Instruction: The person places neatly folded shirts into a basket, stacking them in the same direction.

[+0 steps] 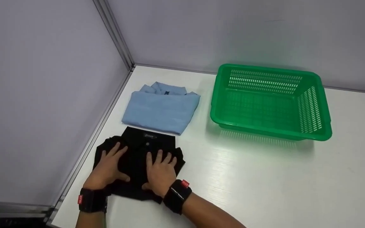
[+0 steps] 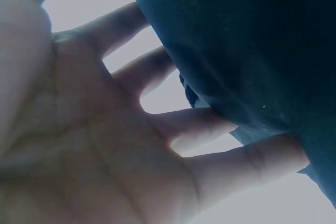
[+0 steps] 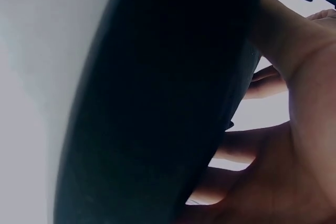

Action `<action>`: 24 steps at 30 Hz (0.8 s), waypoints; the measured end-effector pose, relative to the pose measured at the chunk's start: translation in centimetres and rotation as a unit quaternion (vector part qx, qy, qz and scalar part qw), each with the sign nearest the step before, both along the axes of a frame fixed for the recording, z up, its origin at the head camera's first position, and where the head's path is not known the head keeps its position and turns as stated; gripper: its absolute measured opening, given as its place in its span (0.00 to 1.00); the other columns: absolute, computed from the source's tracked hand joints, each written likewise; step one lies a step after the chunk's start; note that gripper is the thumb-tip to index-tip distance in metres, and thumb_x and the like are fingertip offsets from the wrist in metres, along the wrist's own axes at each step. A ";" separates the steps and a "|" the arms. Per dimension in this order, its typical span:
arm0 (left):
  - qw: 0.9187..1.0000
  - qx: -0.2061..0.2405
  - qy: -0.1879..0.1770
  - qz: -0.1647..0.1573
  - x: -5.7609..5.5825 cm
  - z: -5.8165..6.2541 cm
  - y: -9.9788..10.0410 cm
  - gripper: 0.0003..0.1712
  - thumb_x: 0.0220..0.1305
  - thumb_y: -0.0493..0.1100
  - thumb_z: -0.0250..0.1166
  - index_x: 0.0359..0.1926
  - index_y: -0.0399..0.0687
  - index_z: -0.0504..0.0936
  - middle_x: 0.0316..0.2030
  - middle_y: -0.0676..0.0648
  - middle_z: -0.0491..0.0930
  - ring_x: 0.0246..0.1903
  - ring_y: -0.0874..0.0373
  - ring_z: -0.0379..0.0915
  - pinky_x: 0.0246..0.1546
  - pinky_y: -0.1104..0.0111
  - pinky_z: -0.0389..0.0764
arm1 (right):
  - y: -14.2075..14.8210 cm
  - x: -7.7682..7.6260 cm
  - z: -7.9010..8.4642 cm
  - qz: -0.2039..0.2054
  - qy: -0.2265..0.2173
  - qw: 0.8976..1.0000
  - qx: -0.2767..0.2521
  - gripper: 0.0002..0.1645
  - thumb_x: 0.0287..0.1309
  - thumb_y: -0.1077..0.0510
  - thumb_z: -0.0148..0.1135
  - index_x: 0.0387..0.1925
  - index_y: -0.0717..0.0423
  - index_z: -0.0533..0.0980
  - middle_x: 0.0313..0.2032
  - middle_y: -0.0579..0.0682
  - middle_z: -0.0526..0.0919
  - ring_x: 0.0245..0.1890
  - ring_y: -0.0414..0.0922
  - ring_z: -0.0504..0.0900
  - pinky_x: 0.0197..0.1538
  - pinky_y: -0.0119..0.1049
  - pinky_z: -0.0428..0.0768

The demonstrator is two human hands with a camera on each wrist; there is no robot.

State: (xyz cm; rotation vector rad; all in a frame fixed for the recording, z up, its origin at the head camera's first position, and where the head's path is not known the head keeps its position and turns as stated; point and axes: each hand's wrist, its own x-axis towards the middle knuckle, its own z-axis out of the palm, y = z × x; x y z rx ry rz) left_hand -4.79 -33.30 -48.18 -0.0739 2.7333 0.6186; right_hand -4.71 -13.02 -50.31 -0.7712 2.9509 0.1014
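A black shirt point(image 1: 135, 167) lies folded on the table, its collar pointing away from me and a small button showing below the neck label. My left hand point(image 1: 108, 167) rests on its left side with fingers spread. On the shirt's right side rests my right hand point(image 1: 162, 174), its fingers fairly straight and thumb out to the left. In the left wrist view the fingers point(image 2: 199, 127) of the left hand reach to the dark cloth point(image 2: 247, 51). Dark cloth point(image 3: 152, 98) fills the middle of the right wrist view and hides the right fingertips.
A folded light blue shirt point(image 1: 160, 110) lies just beyond the black one. Toward the back right stands a green plastic basket point(image 1: 271, 134) with slotted walls. Grey panels point(image 1: 43, 95) border the white table point(image 1: 265, 180) at the left and back.
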 end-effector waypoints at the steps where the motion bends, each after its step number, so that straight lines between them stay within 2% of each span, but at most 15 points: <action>1: 1.000 -0.001 0.000 0.000 0.0 0.0 0.0 0.67 0.43 0.42 0.88 0.81 0.42 0.61 0.83 0.29 0.47 0.72 0.07 0.37 0.63 0.22 0.66 | 0.0 0.0 0.0 0.001 0.000 1.000 0.003 0.69 0.44 0.16 0.70 0.80 0.47 0.64 0.72 0.61 0.76 0.67 0.63 0.80 0.64 0.56 0.83; 5: 1.000 -0.002 -0.004 0.001 0.1 0.0 0.0 0.66 0.43 0.42 0.88 0.81 0.42 0.61 0.82 0.29 0.47 0.72 0.08 0.36 0.63 0.23 0.66 | -0.1 0.1 -0.1 0.000 0.005 1.000 0.007 0.69 0.43 0.15 0.70 0.80 0.46 0.64 0.72 0.60 0.76 0.67 0.62 0.81 0.63 0.56 0.84; 11: 1.000 -0.009 0.015 -0.010 0.2 0.0 -0.1 0.66 0.42 0.43 0.89 0.80 0.40 0.63 0.81 0.28 0.49 0.71 0.06 0.39 0.64 0.23 0.65 | 0.0 0.3 -0.3 0.004 0.038 0.999 0.017 0.69 0.42 0.13 0.68 0.79 0.45 0.66 0.70 0.58 0.78 0.65 0.59 0.83 0.62 0.54 0.85; 24: 1.000 0.001 0.008 0.002 0.4 0.0 0.3 0.66 0.43 0.43 0.88 0.81 0.41 0.62 0.82 0.29 0.48 0.72 0.07 0.37 0.65 0.23 0.64 | 0.5 0.0 0.0 0.009 0.010 1.000 -0.001 0.68 0.44 0.15 0.70 0.79 0.46 0.65 0.72 0.61 0.76 0.66 0.61 0.81 0.63 0.56 0.84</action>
